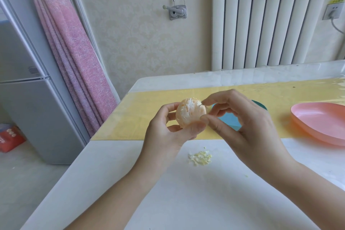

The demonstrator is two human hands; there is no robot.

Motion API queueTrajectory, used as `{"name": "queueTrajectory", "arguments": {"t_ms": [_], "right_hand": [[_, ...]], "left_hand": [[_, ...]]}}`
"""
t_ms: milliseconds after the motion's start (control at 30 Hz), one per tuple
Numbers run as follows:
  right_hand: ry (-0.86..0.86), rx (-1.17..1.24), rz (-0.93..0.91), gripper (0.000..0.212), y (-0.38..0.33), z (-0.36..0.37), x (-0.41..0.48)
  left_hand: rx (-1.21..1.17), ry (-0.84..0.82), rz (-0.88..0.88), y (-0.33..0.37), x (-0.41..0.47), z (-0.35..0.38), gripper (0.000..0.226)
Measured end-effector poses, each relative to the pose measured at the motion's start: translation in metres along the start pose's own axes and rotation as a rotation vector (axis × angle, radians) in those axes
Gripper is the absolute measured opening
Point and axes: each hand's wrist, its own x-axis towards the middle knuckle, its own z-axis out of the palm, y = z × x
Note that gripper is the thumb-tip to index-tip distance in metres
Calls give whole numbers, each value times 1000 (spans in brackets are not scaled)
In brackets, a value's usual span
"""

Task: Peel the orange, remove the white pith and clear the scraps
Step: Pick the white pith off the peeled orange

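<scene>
The left hand point(168, 129) is wrapped around the peeled orange point(189, 113), holding it above the bench point(168, 192), while the right hand point(240, 123) pinches at the fruit's upper right side with thumb and forefinger closed on a strand of white pith. The orange is bare of rind, with pale pith patches over much of its top. Just below the hands, a small heap of pith scraps point(200, 158) lies on the white bench surface. Beyond the hands runs a yellow mat point(149, 117), and behind the right hand a teal dish point(230, 119) shows partly hidden. Well to the right of the right hand sits a pink tray point(321, 121). Far to the left of the left hand stand a grey fridge point(28, 99) and a pink curtain point(74, 52); a white radiator point(261, 18) hangs on the patterned wall beyond.
</scene>
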Motion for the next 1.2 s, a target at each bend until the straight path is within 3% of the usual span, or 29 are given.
{"name": "queueTrajectory", "arguments": {"t_ms": [233,433,567,700,867,1200], "right_hand": [[0,21,48,48,2,2,-1],[54,46,16,22,4,4,-4],[128,15,-20,14,2,3,-3],[168,-11,-52,14,0,3,-3],[147,-139,-133,20,1,5,-3],[110,-234,-183,24,2,6,-2]], "left_hand": [[117,0,111,0,-3,0,63],[119,-9,90,-2,-4,-1,68],[-7,-64,33,2,-5,-1,68],[-232,-94,-18,9,-7,1,72],[-280,-52,-79,8,-8,2,62],[-415,6,-188,14,-7,4,65]]}}
